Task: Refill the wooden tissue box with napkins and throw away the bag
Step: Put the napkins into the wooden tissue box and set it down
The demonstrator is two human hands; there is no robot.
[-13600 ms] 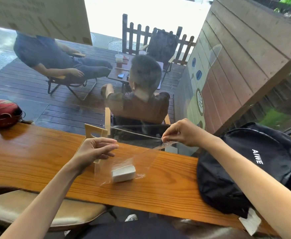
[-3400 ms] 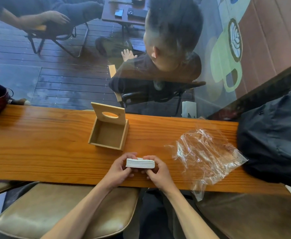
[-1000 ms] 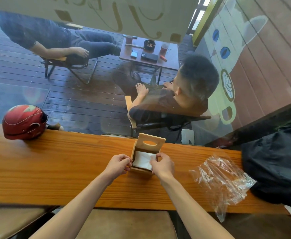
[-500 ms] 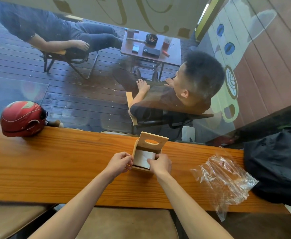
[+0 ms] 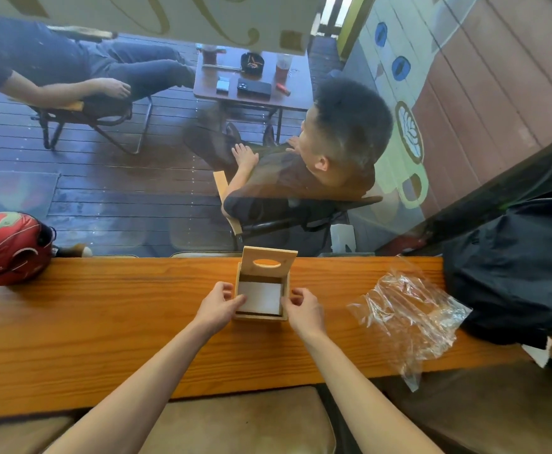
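The wooden tissue box [image 5: 286, 290] stands on the counter with its slotted lid [image 5: 268, 262] tipped up at the back. A white stack of napkins [image 5: 259, 298] lies flat inside it. My left hand [image 5: 217, 306] rests against the box's left wall, fingers curled at the rim. My right hand [image 5: 302, 308] is at the right wall, fingers loosely apart, holding nothing. The crumpled clear plastic bag [image 5: 409, 319] lies to the right, its lower end hanging over the counter's near edge.
A red helmet [image 5: 8, 249] sits at the counter's far left. A black backpack [image 5: 513, 267] fills the right end, touching the bag. The wooden counter [image 5: 104, 322] runs along a window; people sit outside beyond the glass. A cushioned stool [image 5: 235, 421] is below.
The napkins have settled flat in the box. Both hands have come off the stack and moved outward to the box's side walls.
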